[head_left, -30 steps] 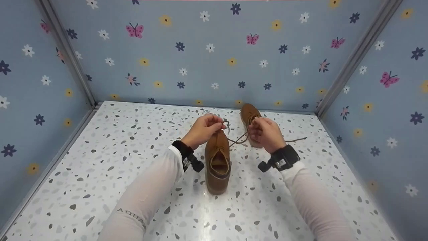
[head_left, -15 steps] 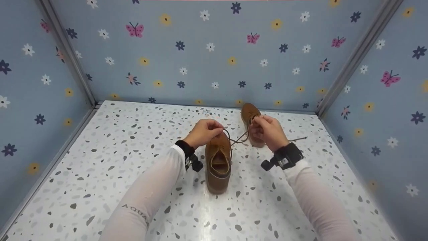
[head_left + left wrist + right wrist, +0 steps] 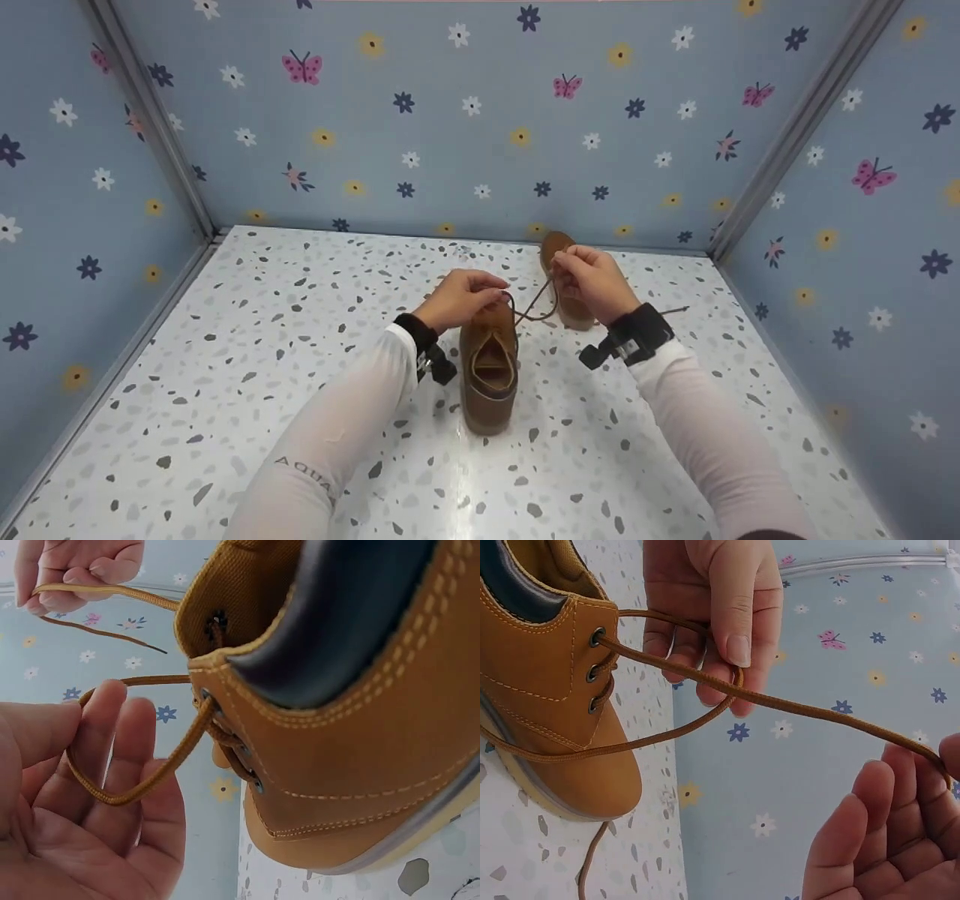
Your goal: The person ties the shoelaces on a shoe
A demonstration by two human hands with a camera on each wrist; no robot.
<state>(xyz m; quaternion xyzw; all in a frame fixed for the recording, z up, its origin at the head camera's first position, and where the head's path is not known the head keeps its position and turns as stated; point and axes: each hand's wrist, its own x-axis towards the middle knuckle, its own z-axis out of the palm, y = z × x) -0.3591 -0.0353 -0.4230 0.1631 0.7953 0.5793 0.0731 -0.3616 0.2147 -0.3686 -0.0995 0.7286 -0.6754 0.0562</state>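
Note:
A tan leather shoe (image 3: 489, 414) stands upright on the floor, its toe pointing away. Over its front, my left hand (image 3: 459, 297) pinches one shoelace (image 3: 166, 774) between thumb and index finger. That lace bends into a loop from the eyelets; the other fingers are spread loosely. To the right, my right hand (image 3: 598, 282) pinches the second shoelace (image 3: 810, 712) between thumb and fingertips. This lace stretches from the top eyelet and crosses over the left hand's loop in the right wrist view, and its loose tip hangs below the right hand in the left wrist view.
A second tan shoe (image 3: 556, 243) sits close to the back wall, partly hidden behind the right hand. Another lace end (image 3: 673, 310) lies on the speckled floor (image 3: 300, 375) to its right. Blue flowered panels (image 3: 450, 135) enclose the floor at the back and both sides.
My left hand has shifted slightly down and right over the shoe, its lace now bending beside the shoe. The right hand has lifted up and left, drawing its lace straighter.

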